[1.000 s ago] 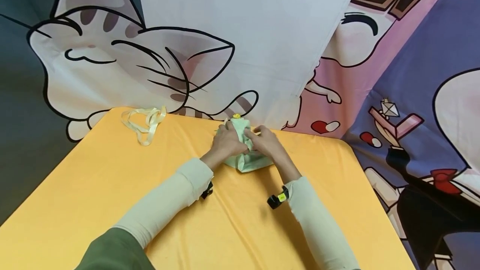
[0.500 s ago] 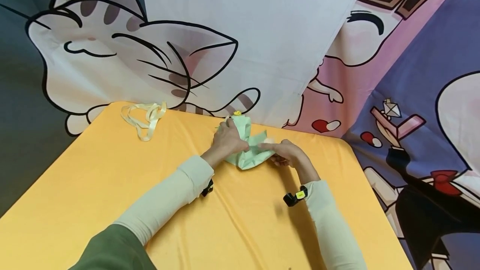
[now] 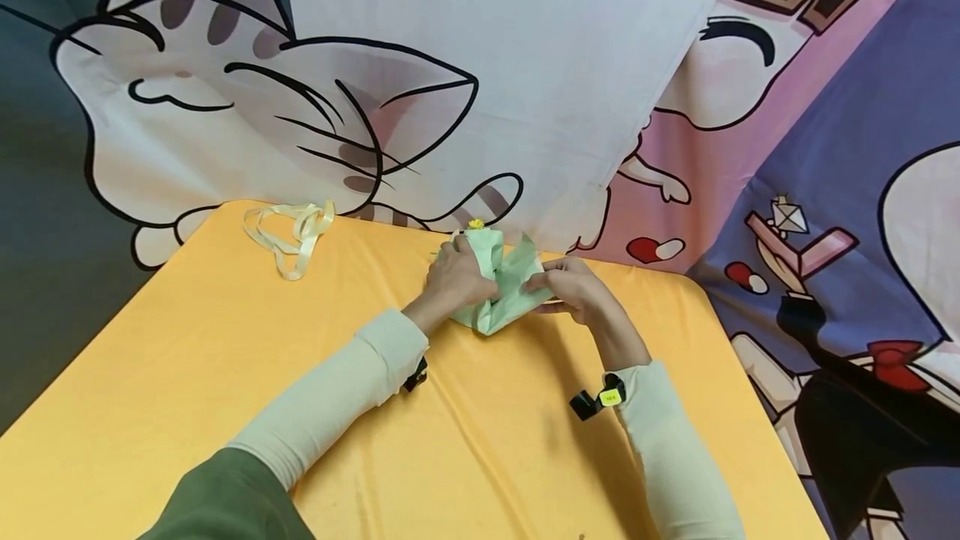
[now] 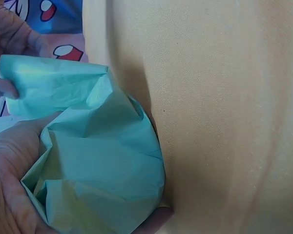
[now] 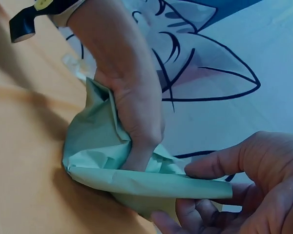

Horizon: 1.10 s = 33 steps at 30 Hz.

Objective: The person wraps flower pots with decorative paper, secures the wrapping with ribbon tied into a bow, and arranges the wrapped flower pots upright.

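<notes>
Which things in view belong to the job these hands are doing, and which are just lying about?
In the job:
Creased light green paper
Left hand, gripping it
Right hand, pinching its edge
Small bright yellow flower-like piece by the paper, probably

Apparently just lying about:
Looped pale yellow ribbon, untouched on the yellow cloth-covered table

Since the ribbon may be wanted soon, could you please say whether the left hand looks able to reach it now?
Probably not: the left hand holds the green paper, though only yellow tablecloth lies between that hand and the ribbon.
</notes>
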Tool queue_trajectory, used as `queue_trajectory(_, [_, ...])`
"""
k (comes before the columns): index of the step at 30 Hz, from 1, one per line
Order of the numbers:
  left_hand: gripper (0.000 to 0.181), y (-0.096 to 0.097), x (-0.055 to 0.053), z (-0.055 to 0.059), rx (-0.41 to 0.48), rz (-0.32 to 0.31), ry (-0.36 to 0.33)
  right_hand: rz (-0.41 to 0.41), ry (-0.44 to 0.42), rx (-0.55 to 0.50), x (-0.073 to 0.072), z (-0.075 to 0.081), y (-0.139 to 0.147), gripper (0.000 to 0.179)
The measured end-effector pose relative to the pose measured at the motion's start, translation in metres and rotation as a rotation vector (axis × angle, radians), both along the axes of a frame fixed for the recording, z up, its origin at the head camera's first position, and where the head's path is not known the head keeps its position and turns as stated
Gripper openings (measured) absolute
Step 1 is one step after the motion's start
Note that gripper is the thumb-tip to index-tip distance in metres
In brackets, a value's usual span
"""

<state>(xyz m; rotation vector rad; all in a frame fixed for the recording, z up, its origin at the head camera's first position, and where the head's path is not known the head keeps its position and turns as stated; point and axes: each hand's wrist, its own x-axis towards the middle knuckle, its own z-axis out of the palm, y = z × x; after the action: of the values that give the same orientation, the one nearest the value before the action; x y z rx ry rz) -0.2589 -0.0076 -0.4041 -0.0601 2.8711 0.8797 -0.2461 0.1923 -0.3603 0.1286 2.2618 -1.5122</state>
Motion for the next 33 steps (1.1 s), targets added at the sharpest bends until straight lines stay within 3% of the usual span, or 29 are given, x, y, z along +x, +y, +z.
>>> queue_trajectory(5, [0.121, -0.002, 0.002, -0.001, 0.014, -0.005, 0.000, -0.010, -0.003, -0.088, 0.001, -0.005, -0.001, 0.022])
queue_trajectory(10, [0.127, -0.006, 0.003, -0.004, 0.079, -0.021, -0.005, -0.012, -0.032, -0.316, -0.002, -0.025, -0.001, 0.029])
queue_trajectory(15, [0.123, -0.011, -0.005, -0.013, 0.128, -0.051, 0.006, -0.004, -0.068, -0.587, -0.006, -0.043, -0.002, 0.031])
queue_trajectory(20, [0.117, -0.011, -0.026, -0.038, 0.149, -0.068, -0.022, -0.063, -0.087, -0.723, -0.007, -0.050, -0.004, 0.035])
queue_trajectory(22, [0.116, -0.011, -0.023, -0.034, 0.170, -0.071, -0.041, -0.082, -0.086, -0.744, -0.007, -0.052, -0.004, 0.034])
queue_trajectory(27, [0.106, -0.014, 0.008, 0.001, 0.276, -0.070, -0.081, -0.093, -0.100, -0.775, -0.006, -0.055, -0.004, 0.033])
queue_trajectory(33, [0.078, -0.022, 0.007, 0.012, 0.451, -0.118, -0.190, -0.093, -0.117, -0.800, -0.005, -0.055, -0.004, 0.032])
